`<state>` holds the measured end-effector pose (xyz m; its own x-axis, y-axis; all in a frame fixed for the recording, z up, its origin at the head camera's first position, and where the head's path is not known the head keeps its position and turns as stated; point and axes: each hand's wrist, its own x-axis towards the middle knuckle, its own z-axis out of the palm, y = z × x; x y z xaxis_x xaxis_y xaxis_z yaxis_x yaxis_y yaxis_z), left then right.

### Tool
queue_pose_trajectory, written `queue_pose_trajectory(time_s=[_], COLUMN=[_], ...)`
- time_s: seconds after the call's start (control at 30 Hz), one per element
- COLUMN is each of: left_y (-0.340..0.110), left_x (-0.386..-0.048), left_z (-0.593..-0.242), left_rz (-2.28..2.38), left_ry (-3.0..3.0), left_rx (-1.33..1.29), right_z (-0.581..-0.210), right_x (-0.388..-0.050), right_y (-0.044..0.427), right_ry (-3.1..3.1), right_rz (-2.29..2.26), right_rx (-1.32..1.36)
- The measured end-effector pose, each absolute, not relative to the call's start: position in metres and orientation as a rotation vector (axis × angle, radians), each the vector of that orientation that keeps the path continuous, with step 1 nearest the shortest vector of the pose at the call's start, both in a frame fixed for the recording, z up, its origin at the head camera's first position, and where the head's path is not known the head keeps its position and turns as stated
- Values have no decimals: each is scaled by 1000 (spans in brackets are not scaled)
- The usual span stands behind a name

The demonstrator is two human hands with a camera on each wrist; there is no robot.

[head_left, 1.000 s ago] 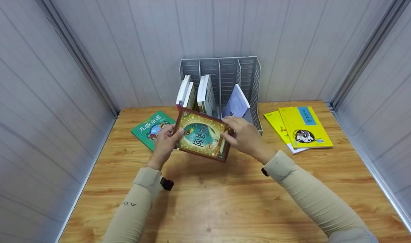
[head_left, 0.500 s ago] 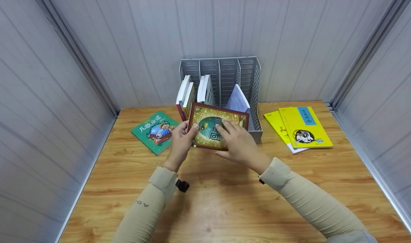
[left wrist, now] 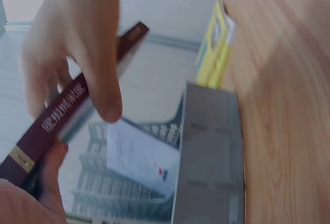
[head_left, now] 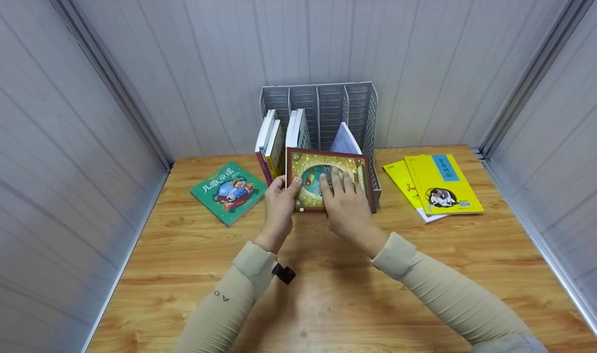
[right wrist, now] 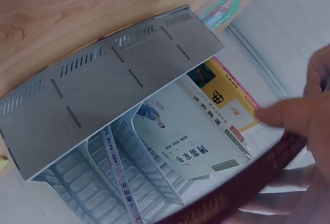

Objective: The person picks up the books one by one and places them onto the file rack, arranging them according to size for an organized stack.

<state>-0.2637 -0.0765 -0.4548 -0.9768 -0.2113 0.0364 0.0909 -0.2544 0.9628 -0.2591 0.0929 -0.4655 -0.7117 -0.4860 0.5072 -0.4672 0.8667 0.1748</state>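
Observation:
In the head view a gold and dark red book [head_left: 306, 196] is held tilted in front of the grey file rack [head_left: 323, 87]. My left hand [head_left: 280, 211] pinches its left edge, thumb on the cover. Spread across the cover are the fingers of my right hand [head_left: 350, 215]. The left wrist view shows the dark red spine [left wrist: 64, 105] between fingers and thumb. In the right wrist view, the book's dark edge [right wrist: 242, 188] lies by my right hand [right wrist: 309, 126], with the rack [right wrist: 113, 79] beyond it.
White-edged books [head_left: 265, 132] stand in the left compartment, others [head_left: 294, 130] in the second, and a pale purple book [head_left: 346, 139] leans farther right. A green book [head_left: 230, 193] lies left of the rack, two overlapping yellow books [head_left: 440, 186] to its right.
The gold and red book has moved right and slightly up in front of the rack, turning more level. My left hand moved right with it; my right hand slid from its right edge onto the cover.

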Motion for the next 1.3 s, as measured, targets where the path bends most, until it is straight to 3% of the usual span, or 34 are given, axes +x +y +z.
queue_pose_trajectory(time_s=[0.37,0.83,1.3], left_y=[-58,-53,-78], left_x=[-258,-256,-293], left_z=[-439,-418,-448], left_rz=[-2391,-2302,-2082], left_ry=[-1821,-1978,-2064], left_rx=[118,-200,-210], right_z=[-465,-468,-466], right_x=[-259,-286,-315], right_y=[97,127,150], right_ry=[-2404,-2085,-2002], right_rz=[-147,143,608], right_rx=[531,672,609])
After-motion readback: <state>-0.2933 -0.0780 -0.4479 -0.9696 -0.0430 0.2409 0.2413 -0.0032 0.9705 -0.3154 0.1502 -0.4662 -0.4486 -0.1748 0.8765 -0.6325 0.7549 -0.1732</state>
